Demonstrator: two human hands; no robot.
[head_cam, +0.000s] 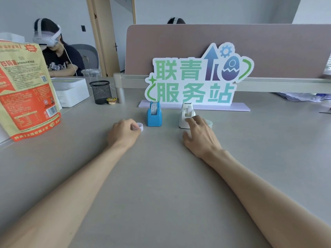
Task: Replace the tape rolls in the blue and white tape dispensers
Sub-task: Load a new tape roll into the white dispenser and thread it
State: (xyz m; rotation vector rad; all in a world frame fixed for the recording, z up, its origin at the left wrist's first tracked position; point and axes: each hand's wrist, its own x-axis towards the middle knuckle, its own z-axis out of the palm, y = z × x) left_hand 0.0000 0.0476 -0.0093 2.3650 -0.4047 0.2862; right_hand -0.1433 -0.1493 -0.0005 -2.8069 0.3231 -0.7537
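Note:
A blue tape dispenser (154, 116) stands on the grey table with a pale patterned tape roll (154, 107) in its slot. To its right stands a white tape dispenser (186, 114). My left hand (123, 132) rests on the table just left of the blue dispenser, its fingers closed on a small white tape roll (139, 126). My right hand (200, 135) lies with fingers spread, fingertips touching the front of the white dispenser. A pale greenish tape roll (209, 122) lies flat on the table behind my right hand, partly hidden by it.
A standing sign (197, 77) on a lilac base is right behind the dispensers, a pink divider (232, 42) behind that. At left are a large orange bag (26, 90), a white box (71, 90), a black mesh cup (100, 92) and a small tub (111, 101). A person with a headset sits far left.

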